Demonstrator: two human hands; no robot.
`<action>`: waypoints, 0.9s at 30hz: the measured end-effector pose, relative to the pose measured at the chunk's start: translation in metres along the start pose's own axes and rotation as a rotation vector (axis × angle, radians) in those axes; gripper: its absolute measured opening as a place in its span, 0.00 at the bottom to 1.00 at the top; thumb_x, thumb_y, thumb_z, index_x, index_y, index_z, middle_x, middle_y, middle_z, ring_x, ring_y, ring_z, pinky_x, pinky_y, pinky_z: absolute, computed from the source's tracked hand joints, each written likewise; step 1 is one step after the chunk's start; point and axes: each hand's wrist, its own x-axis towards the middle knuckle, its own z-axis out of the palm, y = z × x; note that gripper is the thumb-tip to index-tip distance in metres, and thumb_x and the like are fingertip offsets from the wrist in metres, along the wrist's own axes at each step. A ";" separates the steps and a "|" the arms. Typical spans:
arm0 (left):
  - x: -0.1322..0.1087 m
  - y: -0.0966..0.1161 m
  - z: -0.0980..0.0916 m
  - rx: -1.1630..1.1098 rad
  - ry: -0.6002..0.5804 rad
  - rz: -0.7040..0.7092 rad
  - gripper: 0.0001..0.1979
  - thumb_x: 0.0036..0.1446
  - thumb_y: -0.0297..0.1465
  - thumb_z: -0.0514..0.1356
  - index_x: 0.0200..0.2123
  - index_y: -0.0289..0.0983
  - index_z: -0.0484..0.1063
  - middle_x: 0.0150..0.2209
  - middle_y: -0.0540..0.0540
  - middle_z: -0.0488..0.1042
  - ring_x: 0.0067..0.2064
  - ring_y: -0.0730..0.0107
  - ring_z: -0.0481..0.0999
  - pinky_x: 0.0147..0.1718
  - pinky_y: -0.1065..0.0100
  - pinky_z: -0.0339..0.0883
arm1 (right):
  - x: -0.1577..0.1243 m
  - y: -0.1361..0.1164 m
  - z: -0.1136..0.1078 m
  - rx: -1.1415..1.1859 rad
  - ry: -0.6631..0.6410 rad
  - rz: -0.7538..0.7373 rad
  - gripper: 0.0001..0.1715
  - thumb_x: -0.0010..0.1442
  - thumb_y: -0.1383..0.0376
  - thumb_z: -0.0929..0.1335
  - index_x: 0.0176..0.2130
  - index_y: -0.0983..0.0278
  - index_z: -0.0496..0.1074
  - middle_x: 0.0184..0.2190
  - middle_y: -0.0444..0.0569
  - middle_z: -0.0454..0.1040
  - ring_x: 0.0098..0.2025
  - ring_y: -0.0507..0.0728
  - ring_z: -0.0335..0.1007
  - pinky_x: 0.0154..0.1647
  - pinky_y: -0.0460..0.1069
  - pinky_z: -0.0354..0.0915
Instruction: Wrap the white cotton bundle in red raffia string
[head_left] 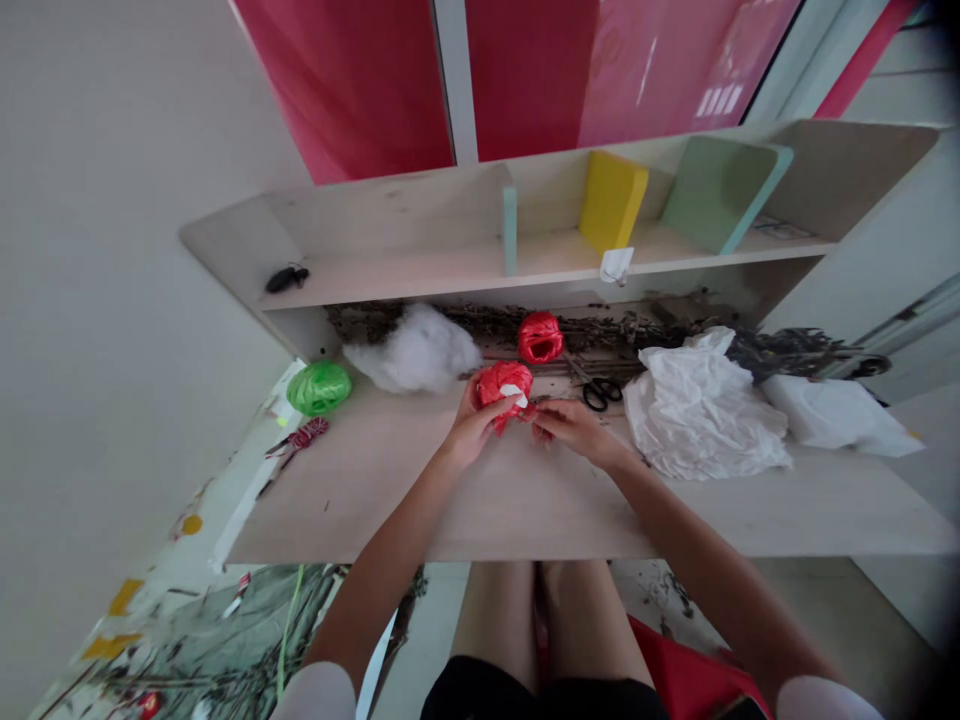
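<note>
My left hand (470,428) is wrapped round a red ball of plastic twine (495,380), holding it just above the desk. A small white piece (513,392) shows on the ball under my left thumb. Close by on the right, my right hand (574,428) has its fingers pinched together on a loose red strip (534,412) beside the ball. Part of that strip is hidden by the fingers. Behind them sits a second red twine ball (540,338) with a hollow centre. Black-handled scissors (600,394) lie to its right.
White fluffy stuffing (424,350) and a green twine ball (319,388) lie left. Crumpled white paper (701,410) and a white bag (840,412) lie right. Dried stems (600,328) run under the shelf (420,272), near a red-and-white bundle (306,433).
</note>
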 end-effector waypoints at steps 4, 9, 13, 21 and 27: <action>0.003 0.001 -0.004 -0.017 0.019 -0.049 0.28 0.42 0.28 0.71 0.47 0.41 0.66 0.45 0.49 0.75 0.41 0.69 0.77 0.39 0.68 0.71 | -0.001 0.000 -0.003 -0.028 0.004 -0.017 0.21 0.57 0.51 0.67 0.25 0.65 0.72 0.19 0.45 0.72 0.21 0.51 0.65 0.26 0.46 0.62; 0.007 -0.008 -0.009 0.063 0.025 0.041 0.31 0.40 0.30 0.72 0.48 0.41 0.65 0.49 0.47 0.73 0.48 0.67 0.74 0.49 0.64 0.68 | -0.003 -0.004 -0.003 -0.044 -0.017 -0.052 0.23 0.58 0.49 0.66 0.25 0.64 0.71 0.20 0.46 0.72 0.22 0.51 0.65 0.26 0.46 0.63; 0.008 -0.016 -0.010 0.238 0.029 0.224 0.38 0.37 0.32 0.74 0.52 0.43 0.62 0.56 0.45 0.67 0.57 0.60 0.68 0.58 0.60 0.60 | -0.004 -0.007 -0.001 -0.071 -0.015 -0.064 0.24 0.59 0.47 0.65 0.27 0.64 0.70 0.21 0.45 0.72 0.22 0.51 0.65 0.27 0.46 0.63; 0.010 -0.027 -0.010 0.445 -0.059 0.384 0.38 0.45 0.38 0.70 0.58 0.43 0.61 0.62 0.41 0.61 0.64 0.57 0.60 0.63 0.58 0.51 | -0.006 -0.013 0.005 -0.076 0.004 -0.114 0.19 0.63 0.53 0.61 0.27 0.62 0.65 0.19 0.41 0.65 0.23 0.51 0.62 0.28 0.47 0.60; 0.007 -0.022 -0.009 0.431 -0.153 0.318 0.37 0.44 0.36 0.71 0.58 0.44 0.63 0.63 0.43 0.61 0.65 0.58 0.58 0.64 0.59 0.49 | -0.002 -0.006 0.011 0.000 0.006 -0.063 0.18 0.63 0.54 0.60 0.26 0.61 0.62 0.18 0.41 0.63 0.22 0.52 0.60 0.27 0.47 0.59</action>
